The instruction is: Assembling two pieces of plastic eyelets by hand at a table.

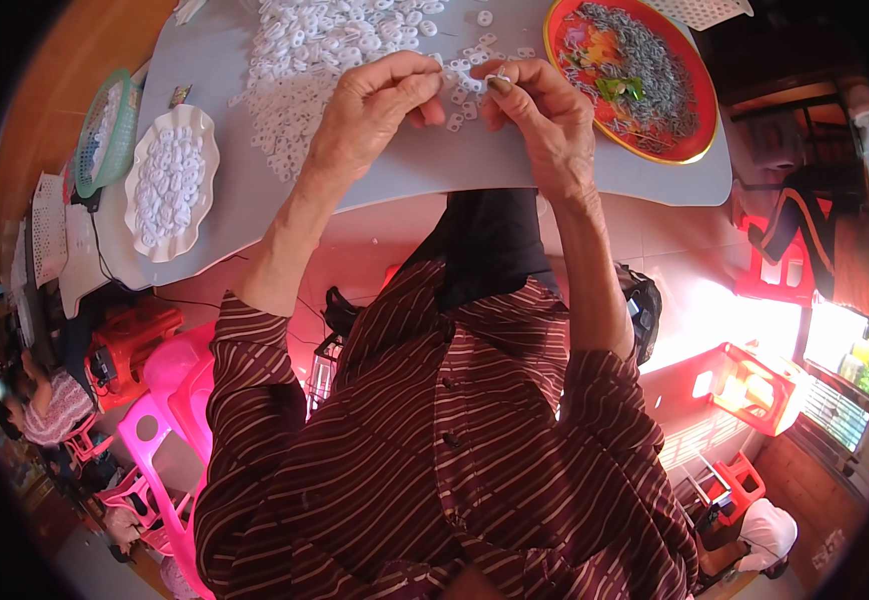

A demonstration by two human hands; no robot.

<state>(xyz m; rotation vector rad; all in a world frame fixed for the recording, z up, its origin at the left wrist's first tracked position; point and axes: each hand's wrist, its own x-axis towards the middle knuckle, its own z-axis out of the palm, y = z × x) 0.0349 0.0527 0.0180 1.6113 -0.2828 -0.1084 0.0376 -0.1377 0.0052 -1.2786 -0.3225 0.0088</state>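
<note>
Both hands are raised over the near edge of a grey table [374, 180]. My left hand [379, 105] is closed in a pinch, and what its fingertips hold is too small to make out. On the right, my right hand [554, 115] has thumb and forefinger pressed together on a small white plastic piece [500, 77], mostly covered by the fingers. Between and beyond the hands lie several loose white oval pieces with holes [469, 85]. A large heap of similar white pieces [324, 50] spreads to the left of my left hand.
A red round tray [696, 140] holds many small grey metal parts and some coloured bits at the right. To the left stand a white scalloped dish [204, 205] of white pieces and a green basket [84, 165]. Pink chairs [169, 440], red stools [759, 390] and other people are around.
</note>
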